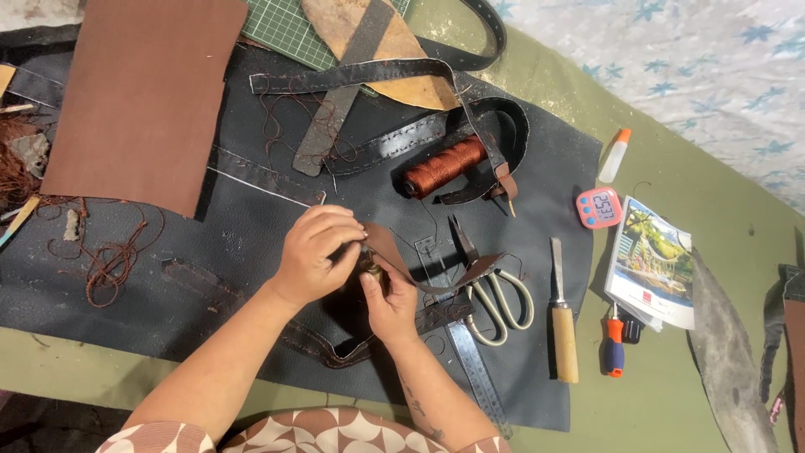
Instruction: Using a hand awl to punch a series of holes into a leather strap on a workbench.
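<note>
— What are the hands doing?

— Both meet over the black leather sheet (251, 243) spread on the table (671, 168). The left hand (314, 256) is curled around one end of a brown leather strap (402, 260), pinching it between thumb and fingers. The right hand (390, 306) sits just below, touching the left, fingers closed on a small brass-coloured piece (371, 270) pressed against the strap.

— Where does the strap run?

— From the hands it bends to the right and its far end lies across the scissors (495, 298).

— And nearby?

— A steel ruler (474, 369) lies under the right wrist. A wooden-handled chisel (562, 323) lies right of the scissors, then an orange-and-blue screwdriver (615, 344). A spool of rust-brown thread (440, 168) lies above the hands, and a pink digital timer (599, 207) sits near a booklet (658, 264).
</note>
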